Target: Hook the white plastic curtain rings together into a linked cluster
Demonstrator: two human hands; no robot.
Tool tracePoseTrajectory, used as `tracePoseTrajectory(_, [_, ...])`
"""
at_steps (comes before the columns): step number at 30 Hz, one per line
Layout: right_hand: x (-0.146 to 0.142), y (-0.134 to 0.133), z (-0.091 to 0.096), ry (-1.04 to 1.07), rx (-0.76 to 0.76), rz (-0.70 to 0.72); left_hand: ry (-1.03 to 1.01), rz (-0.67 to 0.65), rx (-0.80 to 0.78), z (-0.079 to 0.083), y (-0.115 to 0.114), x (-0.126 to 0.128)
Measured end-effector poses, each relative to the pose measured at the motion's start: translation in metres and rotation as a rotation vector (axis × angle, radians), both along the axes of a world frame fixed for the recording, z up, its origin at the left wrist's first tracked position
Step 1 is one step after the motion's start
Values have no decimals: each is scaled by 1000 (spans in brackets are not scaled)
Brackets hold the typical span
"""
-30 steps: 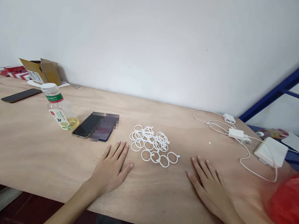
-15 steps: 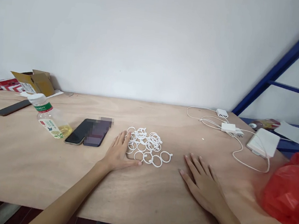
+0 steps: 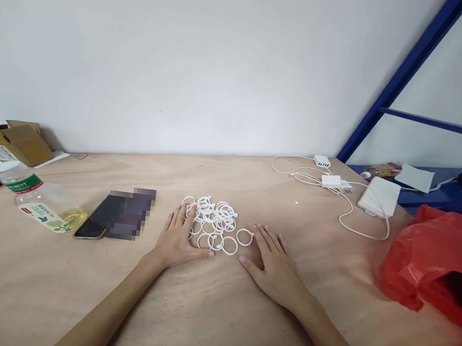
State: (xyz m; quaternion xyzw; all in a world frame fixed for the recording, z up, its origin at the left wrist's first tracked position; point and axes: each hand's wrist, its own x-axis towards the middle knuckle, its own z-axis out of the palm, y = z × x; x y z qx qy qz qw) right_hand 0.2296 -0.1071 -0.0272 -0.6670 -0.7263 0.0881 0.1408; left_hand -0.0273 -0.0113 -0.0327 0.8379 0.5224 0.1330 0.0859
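A heap of several white plastic rings (image 3: 214,222) lies on the wooden table (image 3: 214,306) in the middle of the view. My left hand (image 3: 176,239) rests flat on the table, fingers stretched out, its fingertips touching the left side of the heap. My right hand (image 3: 276,265) also lies flat with spread fingers, its fingertips right beside the ring at the heap's right edge. Neither hand holds anything.
Left of the rings lie two phones (image 3: 113,219) and a plastic bottle (image 3: 37,204) on its side. A cardboard box (image 3: 15,144) stands at the far left. White chargers with cables (image 3: 331,182) and a white pack (image 3: 378,198) lie at back right, a red bag (image 3: 435,260) at right.
Both hands slid across the table toward the rings: first the left reached the heap's left side, then the right moved in to its right edge. The view has swung rightward.
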Motion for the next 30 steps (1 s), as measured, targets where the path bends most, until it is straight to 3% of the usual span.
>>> tracePoseTrajectory(6, [-3,9,-3,9,7,-29,17,-11,-21,2,16,36])
tracePoseTrajectory(18, [11,97,-5,-42,24,-190,66,61,-68,1,87,96])
tracePoseTrajectory(25, [11,95,-3,-58,269,-336,62,57,-84,1,111,120])
tracePoseTrajectory(30, [10,88,4,-43,303,-432,47,68,-96,3,119,132])
